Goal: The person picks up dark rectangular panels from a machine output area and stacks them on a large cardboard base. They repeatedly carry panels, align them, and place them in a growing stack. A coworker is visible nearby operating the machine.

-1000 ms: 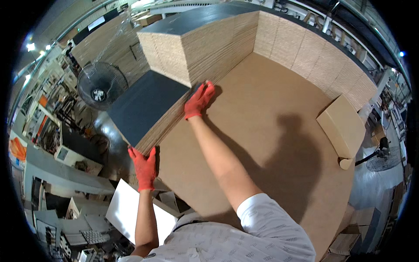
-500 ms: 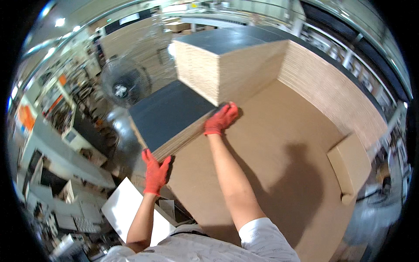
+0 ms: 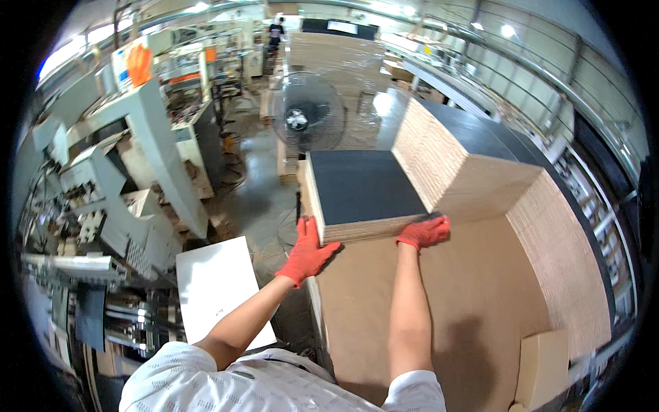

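A short stack of flat cardboard sheets with a dark grey top lies at the near left corner of a wide brown cardboard surface. My left hand, in an orange glove, presses flat against the stack's near left corner. My right hand, also gloved in orange, grips the stack's near right corner, fingers curled on its edge. A much taller pile of the same sheets stands right behind it.
A standing fan faces me beyond the stack. Grey machinery fills the left side. A white sheet lies below my left arm. More cardboard piles line the right, with a small box at the lower right.
The view has swung left and the dark-topped stack now lies square in front of me. Both hands stay on its near corners.
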Tool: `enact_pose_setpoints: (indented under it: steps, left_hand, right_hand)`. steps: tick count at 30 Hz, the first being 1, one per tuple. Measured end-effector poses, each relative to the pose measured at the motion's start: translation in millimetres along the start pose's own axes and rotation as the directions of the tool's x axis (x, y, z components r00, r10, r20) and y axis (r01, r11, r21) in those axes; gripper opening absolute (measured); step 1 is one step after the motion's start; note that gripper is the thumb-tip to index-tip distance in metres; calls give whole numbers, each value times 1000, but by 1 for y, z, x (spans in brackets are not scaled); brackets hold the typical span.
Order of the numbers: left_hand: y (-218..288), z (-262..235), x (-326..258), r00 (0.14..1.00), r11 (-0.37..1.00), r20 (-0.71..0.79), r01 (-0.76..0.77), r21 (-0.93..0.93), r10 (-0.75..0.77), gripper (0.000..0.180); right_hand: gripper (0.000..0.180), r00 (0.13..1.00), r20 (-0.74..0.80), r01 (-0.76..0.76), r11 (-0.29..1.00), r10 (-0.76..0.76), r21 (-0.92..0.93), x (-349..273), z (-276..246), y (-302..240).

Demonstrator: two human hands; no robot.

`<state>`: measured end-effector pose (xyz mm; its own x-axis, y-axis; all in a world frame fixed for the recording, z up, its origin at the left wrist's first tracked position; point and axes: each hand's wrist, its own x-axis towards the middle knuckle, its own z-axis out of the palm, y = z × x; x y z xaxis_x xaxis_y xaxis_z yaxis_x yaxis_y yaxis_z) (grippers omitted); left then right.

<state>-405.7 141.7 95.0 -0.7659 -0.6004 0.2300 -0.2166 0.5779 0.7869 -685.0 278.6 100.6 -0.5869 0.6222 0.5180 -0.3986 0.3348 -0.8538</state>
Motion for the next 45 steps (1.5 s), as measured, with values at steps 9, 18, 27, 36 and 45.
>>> enact_pose_setpoints:
  steps: [9, 18, 27, 36, 45]
  left_hand:
    - [-27, -28, -52, 963, 875, 268, 136, -464, -8, 93]
    - [-138, -75, -281, 852, 925, 505, 295, -241, -141, 72]
    - [-143, -136, -508, 802, 746, -11, 550, -376, -597, 71]
    - [-87, -161, -620, 769, 750, -45, 606, -265, -637, 67]
    - [-43, -156, -700, 645, 634, -174, 599, -488, -744, 64]
  right_hand:
    - [30, 909, 384, 416, 438, -165, -797, 38, 15, 66]
    - [30, 943, 106, 331, 851, -316, -408, -6, -7, 9]
    - [25, 648, 35, 560, 507, -761, 655, -109, -151, -165]
    - [21, 471, 52, 239, 184, -881, 953, -190, -261, -292]
    - [32, -103, -367, -186, -344, -925, 920, -368, -348, -378]
